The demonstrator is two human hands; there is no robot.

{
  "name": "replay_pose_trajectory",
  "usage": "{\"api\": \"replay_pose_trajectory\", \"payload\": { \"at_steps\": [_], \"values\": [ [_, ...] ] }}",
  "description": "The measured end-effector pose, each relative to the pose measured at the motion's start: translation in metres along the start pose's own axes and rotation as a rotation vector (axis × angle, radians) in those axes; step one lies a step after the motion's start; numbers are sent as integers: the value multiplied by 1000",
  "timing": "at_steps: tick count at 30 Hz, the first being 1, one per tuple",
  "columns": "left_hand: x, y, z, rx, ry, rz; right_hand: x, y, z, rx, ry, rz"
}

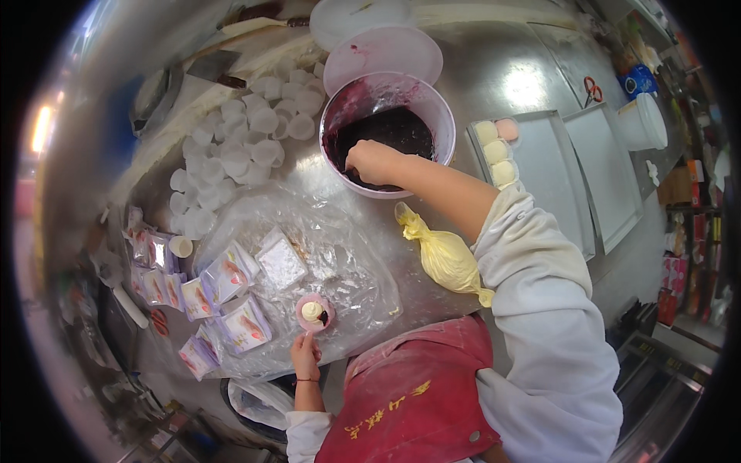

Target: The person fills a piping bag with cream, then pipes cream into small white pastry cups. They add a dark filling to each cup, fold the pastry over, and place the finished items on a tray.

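My right hand (375, 162) is inside a white bucket (448, 130), its fingertips at the dark purple, jam-like filling (399, 128). Those fingers are partly hidden, so I cannot tell if they grip anything. Low in the view, my left hand (307, 354) pinches the near edge of a round pink wrapper (303, 323). On the wrapper sits a swirl of pale cream (311, 311) with a dark dab (323, 318) beside it. A clear plastic sheet (353, 289) lies beneath. Nearer my right forearm rests a tied bag of yellow cream (448, 257).
Many small translucent cups (234, 147) lie loose at the left. Purple-and-white packets (246, 327) and a white square packet (282, 260) are on the plastic. Rightward stand metal trays (550, 168), a clear box of round pastries (496, 151) and red-handled scissors (591, 89). A lid (388, 55) lies behind the bucket.
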State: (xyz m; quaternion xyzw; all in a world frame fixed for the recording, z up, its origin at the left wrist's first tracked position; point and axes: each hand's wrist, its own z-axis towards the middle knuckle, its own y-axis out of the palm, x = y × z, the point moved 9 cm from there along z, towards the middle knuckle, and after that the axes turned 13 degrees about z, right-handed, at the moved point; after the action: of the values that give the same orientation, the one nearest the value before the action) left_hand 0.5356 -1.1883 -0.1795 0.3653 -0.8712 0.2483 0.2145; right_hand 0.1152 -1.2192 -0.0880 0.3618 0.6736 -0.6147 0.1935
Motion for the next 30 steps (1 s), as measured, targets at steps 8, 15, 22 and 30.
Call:
{"api": "replay_pose_trajectory", "payload": {
  "at_steps": [8,15,22,30],
  "values": [
    [8,-9,0,84,83,21,-12,-21,-11,-5,-9,-157],
    [42,-37,14,385,483,276,-81,-22,-106,411,-263,432],
    [73,-2,46,160,682,394,-87,205,-110,-202,210,731],
    [63,-7,55,199,529,759,-72,266,-84,-376,504,879]
  ]
}}
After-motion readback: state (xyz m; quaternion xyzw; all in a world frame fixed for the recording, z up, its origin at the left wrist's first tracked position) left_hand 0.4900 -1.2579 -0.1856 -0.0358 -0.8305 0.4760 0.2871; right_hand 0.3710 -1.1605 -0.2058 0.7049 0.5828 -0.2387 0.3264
